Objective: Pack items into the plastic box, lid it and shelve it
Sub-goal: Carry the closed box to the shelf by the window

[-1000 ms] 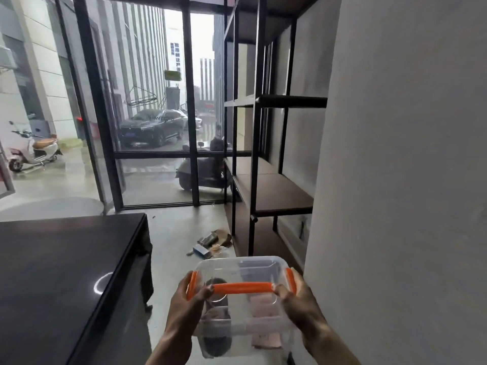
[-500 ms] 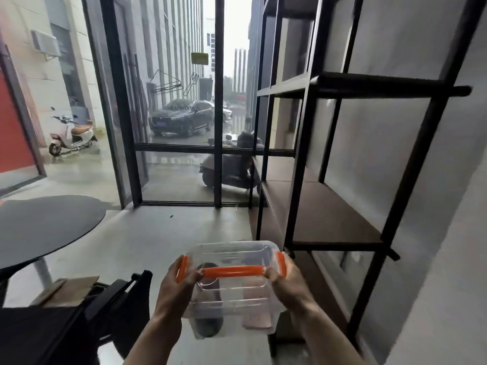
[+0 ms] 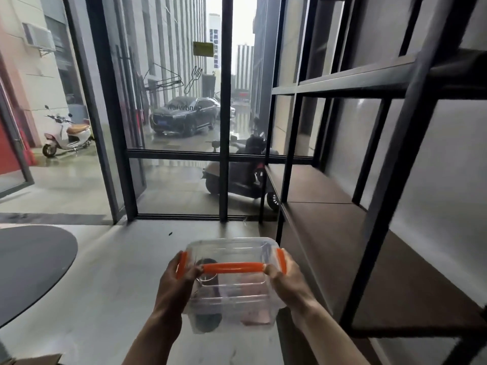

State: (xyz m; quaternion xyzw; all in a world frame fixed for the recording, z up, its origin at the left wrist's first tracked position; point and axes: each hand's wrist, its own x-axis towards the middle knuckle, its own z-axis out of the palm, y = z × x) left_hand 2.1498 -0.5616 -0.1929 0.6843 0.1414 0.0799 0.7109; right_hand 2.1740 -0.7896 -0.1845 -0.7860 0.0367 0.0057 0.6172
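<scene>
Clear box (image 3: 232, 285), lidded, in air | left hand (image 3: 176, 283) grips left end | right hand (image 3: 286, 279) grips right end | shelf (image 3: 350, 248) just right

A clear, see-through plastic box (image 3: 232, 283) with a bright orange handle (image 3: 233, 267) and orange side clips – inside it, a dark round shape and something pinkish, both blurred. Black metal shelf frame (image 3: 390, 164) with dark brown boards. Pale grey floor (image 3: 110, 272). A black round tabletop (image 3: 31, 264). Outside the glass – a black car (image 3: 184, 117) and a white scooter (image 3: 66, 135) with a tan seat.
</scene>
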